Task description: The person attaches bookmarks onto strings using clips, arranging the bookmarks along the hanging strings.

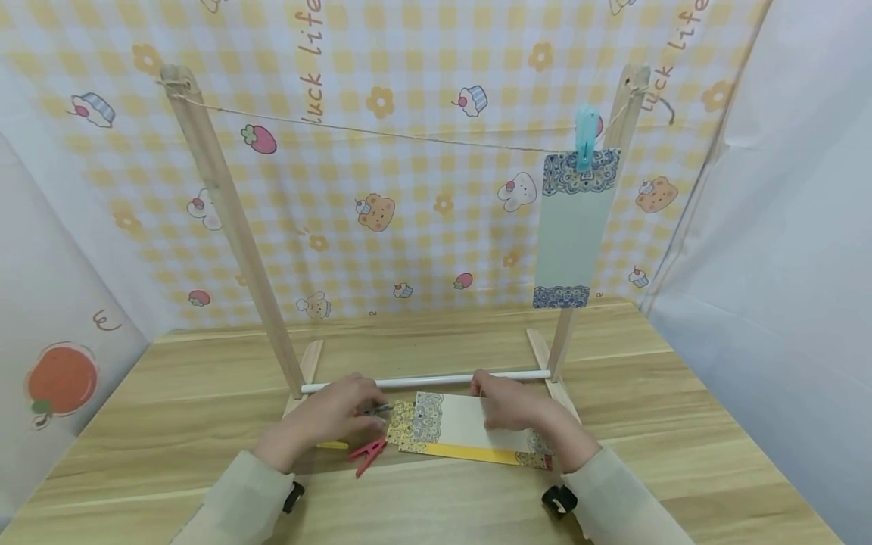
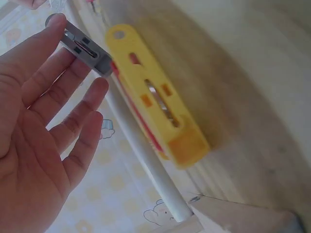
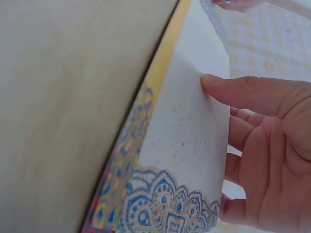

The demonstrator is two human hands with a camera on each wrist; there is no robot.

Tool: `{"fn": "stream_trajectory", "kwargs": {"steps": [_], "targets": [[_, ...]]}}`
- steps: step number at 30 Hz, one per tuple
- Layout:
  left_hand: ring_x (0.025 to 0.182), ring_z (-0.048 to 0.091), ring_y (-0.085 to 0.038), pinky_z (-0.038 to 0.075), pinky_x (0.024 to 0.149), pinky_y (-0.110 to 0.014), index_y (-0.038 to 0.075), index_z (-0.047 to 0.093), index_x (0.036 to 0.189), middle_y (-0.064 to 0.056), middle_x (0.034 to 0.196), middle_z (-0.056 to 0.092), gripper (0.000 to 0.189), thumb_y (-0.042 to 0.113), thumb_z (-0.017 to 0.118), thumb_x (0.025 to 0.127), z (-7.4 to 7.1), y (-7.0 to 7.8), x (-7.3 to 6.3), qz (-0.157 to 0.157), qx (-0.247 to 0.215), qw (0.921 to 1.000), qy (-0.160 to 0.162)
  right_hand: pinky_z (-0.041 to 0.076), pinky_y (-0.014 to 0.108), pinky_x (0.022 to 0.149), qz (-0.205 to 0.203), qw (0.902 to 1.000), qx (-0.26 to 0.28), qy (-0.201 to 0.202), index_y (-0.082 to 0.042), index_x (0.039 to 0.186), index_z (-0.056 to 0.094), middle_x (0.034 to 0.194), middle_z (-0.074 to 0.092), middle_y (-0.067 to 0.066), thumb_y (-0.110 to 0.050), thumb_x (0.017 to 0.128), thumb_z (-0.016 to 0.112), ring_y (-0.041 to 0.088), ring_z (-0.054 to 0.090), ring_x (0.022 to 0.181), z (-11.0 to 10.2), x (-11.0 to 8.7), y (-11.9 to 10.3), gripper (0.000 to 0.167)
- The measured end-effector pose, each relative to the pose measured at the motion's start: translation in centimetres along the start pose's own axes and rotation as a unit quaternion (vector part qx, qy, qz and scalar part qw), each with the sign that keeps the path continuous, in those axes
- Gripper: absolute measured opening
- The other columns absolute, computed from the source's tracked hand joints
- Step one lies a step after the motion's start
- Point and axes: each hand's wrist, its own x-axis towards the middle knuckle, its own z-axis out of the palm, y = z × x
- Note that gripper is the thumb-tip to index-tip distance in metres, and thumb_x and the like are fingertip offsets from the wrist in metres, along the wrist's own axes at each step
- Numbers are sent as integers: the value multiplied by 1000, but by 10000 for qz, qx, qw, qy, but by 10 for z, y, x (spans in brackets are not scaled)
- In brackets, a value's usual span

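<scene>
The white card [image 1: 470,420] lies over a yellow card [image 1: 477,456], midway between the left and right edges of the tabletop [image 1: 695,462] and well forward of its back edge; a red sliver shows under the stack's right front corner. The right hand [image 1: 512,403] holds the white card by its far long edge, thumb flat on the pale face and fingers at the edge and behind it. The left hand [image 1: 337,412] pinches a gray clip [image 2: 85,48] between thumb and fingertips, the other fingers loosely bent.

The card looks light and thin, stiff enough to stay flat when held by one edge, yet likely to crease under a hard squeeze. Its smooth face may slide on the yellow one, so lifting by an edge, with fingertips underneath, should part the two. The patterned end bands look like a good place to grip without bending the middle.

The gray clip seems small, hard and springy; it is best squeezed at the handle ends, clear of the mouth. A red clip [image 1: 368,456] and a yellow clip [image 1: 332,445] lie beside the left hand, similarly light and apt to skid.
</scene>
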Motion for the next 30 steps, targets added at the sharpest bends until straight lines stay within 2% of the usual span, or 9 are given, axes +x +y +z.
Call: {"fn": "stream_trajectory", "kwargs": {"steps": [4, 8, 13, 16, 19, 23, 26, 30], "targets": [[85, 56, -10, 51, 73, -25, 8, 75, 105, 5, 92, 68, 24, 24, 76, 87, -2, 1, 5, -21, -184, 9998, -19, 50, 43, 86, -199, 9997, 165, -28, -6, 110, 56, 119, 64, 14, 7, 81, 71, 25, 59, 106, -3, 0, 3, 36], [88, 61, -12, 56, 78, -31, 6, 74, 108, 4, 95, 70, 25, 21, 75, 88, -3, 5, 8, -52, -354, 9993, -46, 51, 45, 91, -385, 9989, 268, -87, -4, 113, 59, 123, 63, 16, 8, 82, 69, 30, 59, 112, -6, 0, 4, 34], [90, 65, -12, 58, 81, -32, 7, 72, 111, 1, 100, 71, 27, 22, 75, 88, -4, 11, 10, -277, -540, 9981, -57, 49, 38, 82, -571, 9977, 364, -82, -3, 113, 60, 120, 65, 15, 6, 83, 68, 21, 55, 96, -10, 0, 4, 33], [91, 65, -11, 58, 82, -33, 8, 72, 110, 2, 100, 71, 27, 22, 75, 88, -5, 15, 10, -360, -628, 9974, -55, 47, 37, 80, -607, 9970, 480, -13, -5, 111, 61, 117, 66, 12, 6, 83, 67, 19, 52, 92, -12, -1, 3, 31], [92, 64, -10, 57, 84, -34, 9, 71, 106, 4, 99, 70, 22, 20, 75, 88, -7, 19, 10, -324, -714, 9969, -36, 47, 36, 80, -650, 9962, 578, 61, -7, 109, 62, 114, 67, 9, 6, 84, 66, 19, 53, 94, -14, -4, 5, 29], [90, 62, -9, 56, 79, -30, 10, 68, 103, 5, 97, 69, 17, 16, 74, 88, -10, 26, 9, -312, -964, 9949, -26, 47, 35, 79, -681, 9957, 590, 201, -9, 108, 62, 110, 68, 6, 4, 85, 66, 18, 56, 95, -19, -9, 7, 27], [92, 63, -10, 56, 81, -30, 10, 67, 105, 3, 98, 69, 19, 16, 74, 88, -12, 31, 10, -278, -1070, 9938, 128, 47, 33, 78, -707, 9950, 603, 355, -8, 109, 62, 108, 67, 5, 1, 85, 67, 18, 55, 93, -24, -14, 7, 26], [98, 66, -15, 57, 90, -37, 7, 68, 109, -2, 103, 71, 22, 15, 73, 89, -14, 36, 11, 66, -1034, 9933, 513, 49, 35, 81, -768, 9932, 709, 504, -8, 111, 62, 109, 67, 7, -2, 89, 66, 21, 57, 97, -30, -19, 7, 23]]}}
